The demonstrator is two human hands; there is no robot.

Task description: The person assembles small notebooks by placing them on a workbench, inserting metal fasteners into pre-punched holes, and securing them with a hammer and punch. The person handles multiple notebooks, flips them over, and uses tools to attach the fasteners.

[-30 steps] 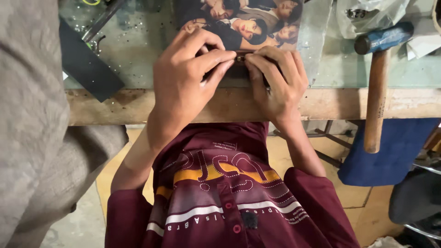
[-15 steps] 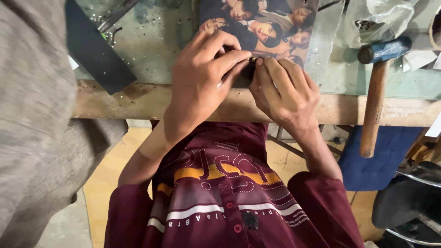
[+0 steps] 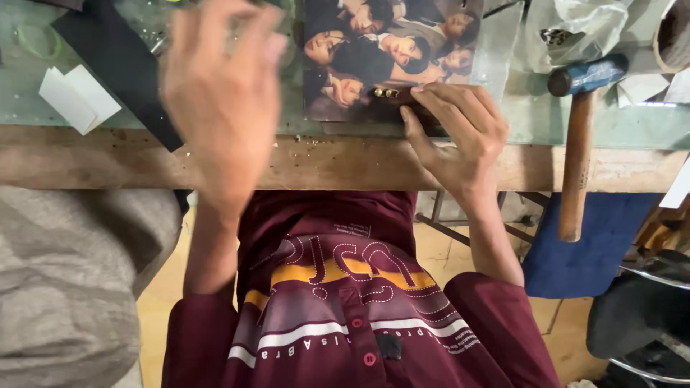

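My right hand (image 3: pixel 454 135) rests at the workbench's near edge. Its fingers press and grip a small dark piece with brass studs (image 3: pixel 392 94). That piece lies on the lower edge of a printed group photo (image 3: pixel 388 50) on the glass-topped bench (image 3: pixel 287 162). My left hand (image 3: pixel 219 100) is raised above the bench to the left of the photo. It is blurred by motion, its fingers are spread, and it holds nothing. My maroon striped shirt (image 3: pixel 345 309) fills the lower middle.
A hammer with a blue head and wooden handle (image 3: pixel 576 154) hangs over the bench edge at right. A black strip (image 3: pixel 118 79) and folded white paper (image 3: pixel 75 97) lie at left. A plastic bag (image 3: pixel 582 29) sits at the back right. Grey cloth (image 3: pixel 65 287) is at lower left, a blue seat (image 3: pixel 596 248) at right.
My left hand has let go of the small dark piece and swung up and to the left. My right hand stays on the piece.
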